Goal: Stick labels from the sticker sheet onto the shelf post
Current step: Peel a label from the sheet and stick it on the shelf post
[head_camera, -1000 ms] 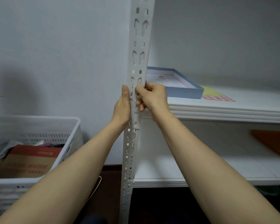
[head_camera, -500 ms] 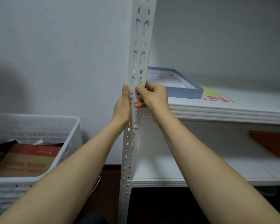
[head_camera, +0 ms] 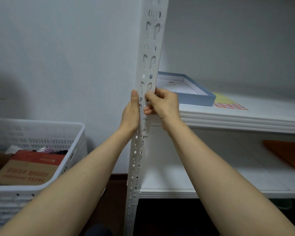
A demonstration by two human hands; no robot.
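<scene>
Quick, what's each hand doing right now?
Left hand: against the shelf post, thumb straight, fingers hidden; cannot tell.
Right hand: fingers curled, pinching the shelf post.
</scene>
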